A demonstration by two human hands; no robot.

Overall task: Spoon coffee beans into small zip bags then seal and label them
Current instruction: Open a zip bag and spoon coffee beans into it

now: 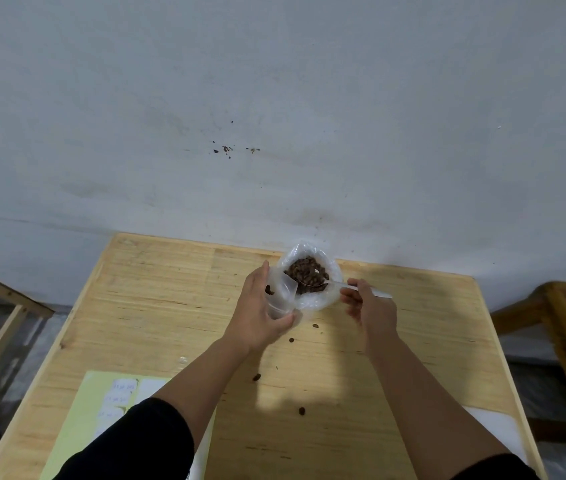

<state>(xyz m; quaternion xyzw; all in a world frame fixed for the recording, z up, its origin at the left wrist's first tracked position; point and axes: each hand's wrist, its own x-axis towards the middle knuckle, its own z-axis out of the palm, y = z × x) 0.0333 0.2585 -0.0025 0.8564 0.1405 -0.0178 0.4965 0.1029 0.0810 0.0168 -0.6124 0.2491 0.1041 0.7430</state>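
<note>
At the far edge of the pale wooden worktop [170, 306], the left hand [257, 315] has its fingers clamped on a small clear zip bag [283, 296]; the right hand [373, 306] pinches a white plastic spoon [351, 287]. The spoon's bowl lies in the brown coffee beans [306, 268] of an open clear plastic bag [323, 296].

Legible text: none. White labels [120, 393] on a pale green sheet [77, 420], lying at the near left of the worktop [170, 306], carry faint handwritten marks, too small and blurred to read. No brands, numbers or signs readable elsewhere.
</note>
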